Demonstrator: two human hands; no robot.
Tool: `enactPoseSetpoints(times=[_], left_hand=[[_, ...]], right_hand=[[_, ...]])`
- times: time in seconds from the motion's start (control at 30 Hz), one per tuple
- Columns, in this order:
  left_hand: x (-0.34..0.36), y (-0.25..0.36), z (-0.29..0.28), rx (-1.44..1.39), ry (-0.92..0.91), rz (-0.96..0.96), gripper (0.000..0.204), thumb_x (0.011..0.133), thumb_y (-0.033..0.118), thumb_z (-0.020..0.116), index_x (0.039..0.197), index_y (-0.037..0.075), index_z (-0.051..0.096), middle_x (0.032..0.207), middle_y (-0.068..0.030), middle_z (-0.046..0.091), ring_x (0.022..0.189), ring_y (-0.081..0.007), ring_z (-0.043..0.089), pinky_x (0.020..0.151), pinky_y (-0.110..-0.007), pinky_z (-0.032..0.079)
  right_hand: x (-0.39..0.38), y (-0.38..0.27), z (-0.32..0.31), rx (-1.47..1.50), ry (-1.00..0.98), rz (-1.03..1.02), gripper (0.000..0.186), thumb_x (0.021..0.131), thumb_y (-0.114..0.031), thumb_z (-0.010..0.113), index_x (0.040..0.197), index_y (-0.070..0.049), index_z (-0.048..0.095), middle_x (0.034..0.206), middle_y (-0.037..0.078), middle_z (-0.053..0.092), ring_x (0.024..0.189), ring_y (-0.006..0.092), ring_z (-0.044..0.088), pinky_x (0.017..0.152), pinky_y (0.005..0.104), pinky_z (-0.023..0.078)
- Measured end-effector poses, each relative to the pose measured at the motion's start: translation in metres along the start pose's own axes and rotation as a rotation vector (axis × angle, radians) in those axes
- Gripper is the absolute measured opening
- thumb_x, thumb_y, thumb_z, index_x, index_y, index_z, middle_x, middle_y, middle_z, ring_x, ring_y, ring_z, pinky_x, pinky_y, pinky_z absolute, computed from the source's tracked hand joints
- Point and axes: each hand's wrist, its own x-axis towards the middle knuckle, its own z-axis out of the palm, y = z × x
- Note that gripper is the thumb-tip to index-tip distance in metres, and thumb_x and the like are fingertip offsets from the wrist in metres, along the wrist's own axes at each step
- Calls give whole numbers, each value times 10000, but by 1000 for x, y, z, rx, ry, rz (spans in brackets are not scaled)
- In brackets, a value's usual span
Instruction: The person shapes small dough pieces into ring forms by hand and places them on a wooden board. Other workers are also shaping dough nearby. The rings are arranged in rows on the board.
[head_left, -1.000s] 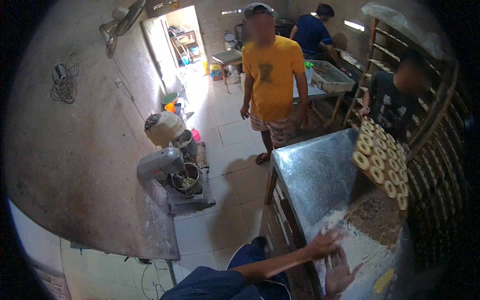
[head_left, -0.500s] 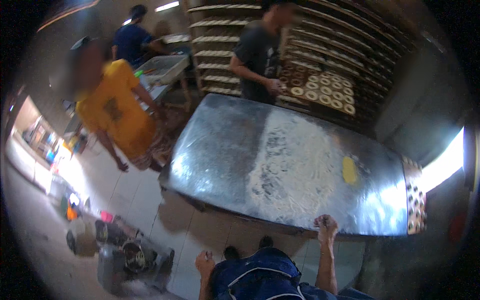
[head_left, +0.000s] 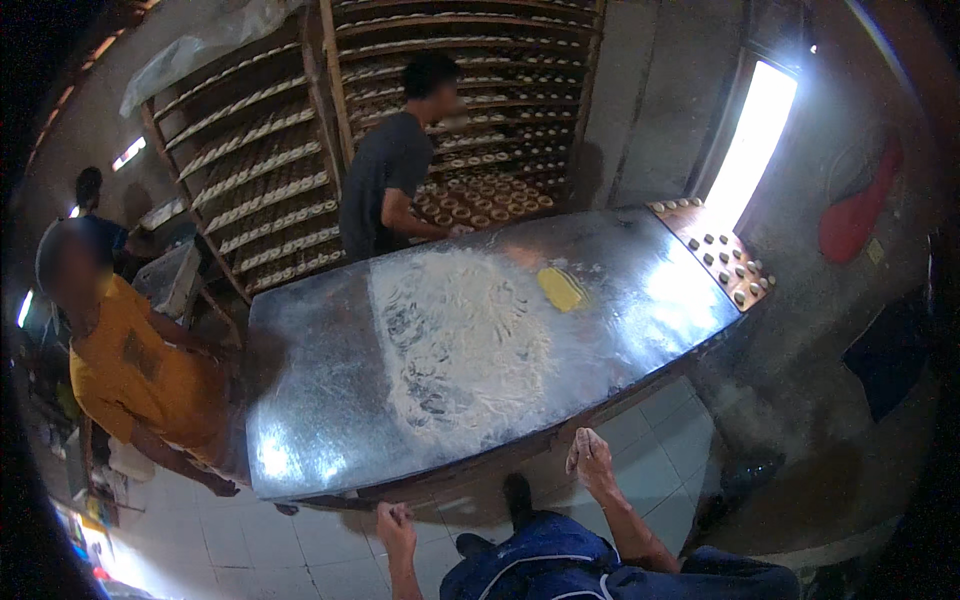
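Note:
My left hand (head_left: 396, 532) hangs by the near edge of the metal-topped table (head_left: 310, 370), its fingers curled in and nothing seen in them. Off the same edge, farther right, my right hand (head_left: 591, 460) is held with bent fingers drawn together. Pale flour seems to coat its fingers, and I make out nothing in it. Neither hand touches the table. White flour (head_left: 460, 350) is spread and streaked over the middle of the tabletop. To its right lies a flat yellow slab (head_left: 562, 288), apparently soft.
A board (head_left: 720, 255) with small dark-topped rounds rests at the table's right end. Across the table a person in grey (head_left: 385, 185) stands beside ring-shaped dough pieces (head_left: 485, 205) and tall racks (head_left: 260, 160). A person in orange (head_left: 150, 360) stands at the left end. Tiled floor (head_left: 660, 440) lies below.
My view has swung to the right, bringing the bright opening and the red wall object into sight. My right hand has dropped away from the table's edge. The person in grey leans forward more.

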Motion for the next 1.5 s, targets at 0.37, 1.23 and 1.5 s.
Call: enactPoseSetpoints(times=[0.37,1.23,1.5], left_hand=[[42,236,144,-188,-310,879,352,959,288,460,1165,57,627,1246,-183,581,1225,-335,490,1067,-427,323],[33,10,218,-303,757,-608,368,836,152,668,1127,-43,557,1026,-130,634,914,-222,587,831,-359,472],[33,75,204,-154,556,-512,344,830,180,681,1051,-71,598,1000,-118,658,899,-232,610,813,-366,470]], right_hand=[[72,52,85,904,-320,329,470,934,-222,555,1365,-72,444,1364,105,479,1280,254,435,1053,409,370],[335,60,-310,-365,350,-474,102,888,-35,445,877,6,538,764,26,505,754,146,517,681,268,428],[362,116,-329,-485,495,-520,225,989,-162,483,801,-40,457,729,3,391,692,124,382,620,290,353]])
